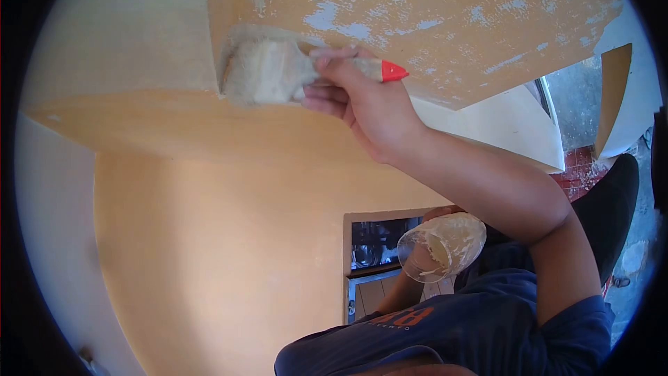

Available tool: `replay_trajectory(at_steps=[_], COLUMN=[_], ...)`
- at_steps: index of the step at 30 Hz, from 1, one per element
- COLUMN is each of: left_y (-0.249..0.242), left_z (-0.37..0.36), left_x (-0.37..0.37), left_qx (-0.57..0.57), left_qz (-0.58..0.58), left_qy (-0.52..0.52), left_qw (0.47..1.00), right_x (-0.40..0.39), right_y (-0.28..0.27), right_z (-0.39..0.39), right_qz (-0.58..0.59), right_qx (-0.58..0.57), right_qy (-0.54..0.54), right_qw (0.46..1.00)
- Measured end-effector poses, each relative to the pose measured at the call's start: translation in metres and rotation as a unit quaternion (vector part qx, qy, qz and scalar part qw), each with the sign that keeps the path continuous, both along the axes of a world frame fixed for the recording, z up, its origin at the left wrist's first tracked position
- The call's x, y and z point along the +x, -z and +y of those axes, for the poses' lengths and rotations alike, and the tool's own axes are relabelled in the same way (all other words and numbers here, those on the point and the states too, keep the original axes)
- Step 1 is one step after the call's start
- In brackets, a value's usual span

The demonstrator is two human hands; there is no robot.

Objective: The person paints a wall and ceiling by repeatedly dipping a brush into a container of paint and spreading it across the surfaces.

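Observation:
My right hand (pixel 358 101) is raised and grips a paintbrush (pixel 268 73) by its pale handle, whose red tip sticks out past my fingers. The brush's cream-loaded bristles press into the inner corner of a tan overhead beam (pixel 431 7) that is flecked with white patches. Lower down, close to my chest, a clear plastic cup (pixel 445 244) smeared with cream paint is tilted on its side. My left hand (pixel 438 212) holds it and is mostly hidden behind it, with only a bit of finger showing above the rim.
A tan-painted wall (pixel 209 251) fills the middle and left. A small framed opening (pixel 376 251) in it shows dark objects inside. White wall panels (pixel 508 122) and a strip of red floor (pixel 581 167) lie at the right, beside a dark shape (pixel 612 209).

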State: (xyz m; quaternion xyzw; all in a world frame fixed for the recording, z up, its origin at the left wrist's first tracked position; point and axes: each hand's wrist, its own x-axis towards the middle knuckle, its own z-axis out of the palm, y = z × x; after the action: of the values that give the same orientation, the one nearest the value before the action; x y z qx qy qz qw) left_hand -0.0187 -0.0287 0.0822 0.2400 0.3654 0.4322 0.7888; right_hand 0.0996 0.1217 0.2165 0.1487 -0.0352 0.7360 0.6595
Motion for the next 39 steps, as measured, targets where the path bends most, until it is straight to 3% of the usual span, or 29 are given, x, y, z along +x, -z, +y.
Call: replay_trajectory(at_steps=[5, 7, 13, 17, 19, 23, 25, 26, 28, 32, 34, 39], left_y=[0.0, 0.003, 0.013, 0.026, 0.026, 0.014, -0.001, 0.004, 0.026, 0.053, 0.054, 0.051], left_z=[0.006, 0.005, 0.002, -0.009, -0.003, -0.003, -0.012, -0.009, 0.001, -0.007, -0.002, -0.004], left_x=[-0.008, -0.017, -0.029, -0.034, -0.033, -0.022, 0.002, -0.004, -0.03, -0.049, -0.054, -0.046], left_qx=[-0.041, -0.098, -0.133, -0.084, -0.081, -0.096, 0.121, 0.122, -0.06, -0.009, -0.059, -0.006], left_qz=[-0.051, -0.009, -0.008, 0.035, 0.002, -0.029, 0.054, 0.051, -0.076, -0.069, -0.06, -0.052], left_qy=[0.021, 0.024, -0.001, -0.07, -0.022, 0.011, -0.034, -0.038, 0.005, 0.005, 0.037, 0.024], left_qw=[0.998, 0.995, 0.991, 0.993, 0.996, 0.995, 0.991, 0.99, 0.995, 0.998, 0.996, 0.998], right_x=[0.008, 0.014, 0.012, 0.013, 0.014, 0.014, 0.014, 0.014, 0.015, 0.032, 0.035, 0.033], right_y=[0.005, -0.002, -0.027, -0.029, -0.029, -0.032, -0.034, -0.035, -0.038, -0.04, -0.038, -0.042], right_z=[-0.007, -0.008, 0.011, 0.015, 0.014, 0.001, 0.001, 0.001, -0.003, -0.008, -0.007, 0.002], right_qz=[-0.062, -0.061, -0.115, -0.058, -0.054, -0.072, -0.081, -0.089, -0.099, -0.112, -0.115, -0.106], right_qx=[-0.002, -0.016, 0.031, 0.019, 0.01, -0.018, -0.017, -0.028, -0.039, -0.018, -0.002, -0.021], right_qy=[0.031, 0.037, 0.055, 0.032, 0.022, 0.116, 0.153, 0.164, 0.174, 0.148, 0.146, 0.214], right_qw=[0.998, 0.997, 0.991, 0.998, 0.998, 0.99, 0.985, 0.982, 0.979, 0.982, 0.983, 0.971])
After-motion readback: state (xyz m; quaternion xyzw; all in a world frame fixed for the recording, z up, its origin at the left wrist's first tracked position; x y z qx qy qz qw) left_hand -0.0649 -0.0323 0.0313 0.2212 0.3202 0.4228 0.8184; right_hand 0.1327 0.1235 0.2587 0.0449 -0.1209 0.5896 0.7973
